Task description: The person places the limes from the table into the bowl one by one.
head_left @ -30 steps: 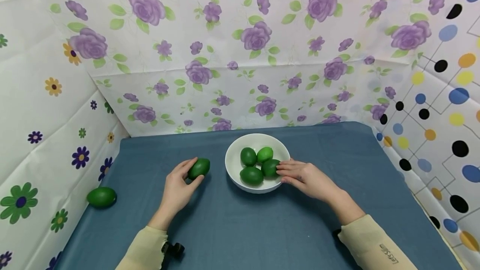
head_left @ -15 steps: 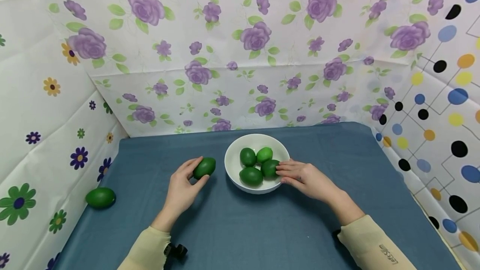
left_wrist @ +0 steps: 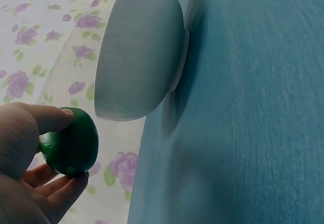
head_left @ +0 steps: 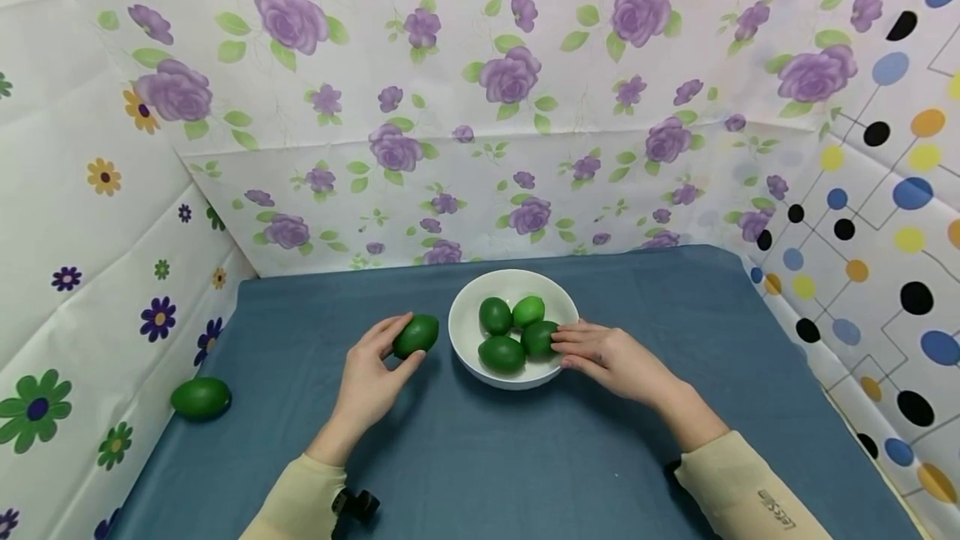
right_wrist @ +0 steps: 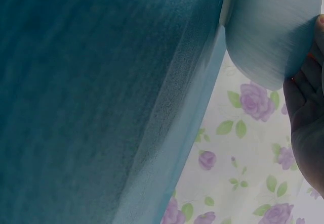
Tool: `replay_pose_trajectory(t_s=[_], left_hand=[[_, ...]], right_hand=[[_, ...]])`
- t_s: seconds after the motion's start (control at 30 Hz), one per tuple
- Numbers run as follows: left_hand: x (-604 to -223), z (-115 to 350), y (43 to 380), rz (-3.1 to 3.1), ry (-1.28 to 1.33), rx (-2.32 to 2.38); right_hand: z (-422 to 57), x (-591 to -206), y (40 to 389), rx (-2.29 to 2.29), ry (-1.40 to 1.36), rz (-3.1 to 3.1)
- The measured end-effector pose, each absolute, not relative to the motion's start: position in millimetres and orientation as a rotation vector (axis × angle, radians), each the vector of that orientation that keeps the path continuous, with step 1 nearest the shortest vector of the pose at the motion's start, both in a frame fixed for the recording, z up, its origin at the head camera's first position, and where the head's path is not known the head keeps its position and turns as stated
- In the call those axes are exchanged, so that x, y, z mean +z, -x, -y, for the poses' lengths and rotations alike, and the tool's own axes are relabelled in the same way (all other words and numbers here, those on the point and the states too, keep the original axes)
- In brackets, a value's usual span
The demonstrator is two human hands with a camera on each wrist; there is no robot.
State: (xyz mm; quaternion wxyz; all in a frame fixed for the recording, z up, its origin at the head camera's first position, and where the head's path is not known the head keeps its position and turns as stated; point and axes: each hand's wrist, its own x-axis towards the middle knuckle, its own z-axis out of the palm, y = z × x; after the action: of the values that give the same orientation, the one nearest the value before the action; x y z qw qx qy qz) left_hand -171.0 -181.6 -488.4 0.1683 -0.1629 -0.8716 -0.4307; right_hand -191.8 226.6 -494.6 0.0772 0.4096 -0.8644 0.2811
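Note:
My left hand (head_left: 372, 377) holds a dark green oval fruit (head_left: 417, 337) between thumb and fingers, just left of a white bowl (head_left: 462, 311). Seen from the left wrist, the fruit (left_wrist: 71, 142) is glossy, gripped from both sides and beside the bowl's outer wall (left_wrist: 139, 52). Inside the bowl lie several green fruits, among them a lighter one (head_left: 528, 312). My right hand (head_left: 618, 365) rests at the bowl's right rim, its nearly straight fingers reaching over to the rightmost dark green fruit (head_left: 538, 340). The right wrist view shows that hand (right_wrist: 306, 107) against the bowl.
Another dark green fruit (head_left: 201, 398) lies at the left edge of the blue tablecloth (head_left: 502, 465). Flower-printed cloth (head_left: 450, 107) hangs behind the table, and a dotted cloth (head_left: 885, 257) borders the right side.
My left hand has moved right with the dark green fruit, bringing it closer to the bowl. The right hand, the bowl and its fruits have stayed put.

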Motion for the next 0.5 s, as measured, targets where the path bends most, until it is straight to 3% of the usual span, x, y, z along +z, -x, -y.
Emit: replay_pose_trajectory(t_s=[0.5], left_hand=[[-477,164,167,2.498,0.514,-1.303]], right_hand=[[-227,-497,193,0.843,-1.228,2.588]])
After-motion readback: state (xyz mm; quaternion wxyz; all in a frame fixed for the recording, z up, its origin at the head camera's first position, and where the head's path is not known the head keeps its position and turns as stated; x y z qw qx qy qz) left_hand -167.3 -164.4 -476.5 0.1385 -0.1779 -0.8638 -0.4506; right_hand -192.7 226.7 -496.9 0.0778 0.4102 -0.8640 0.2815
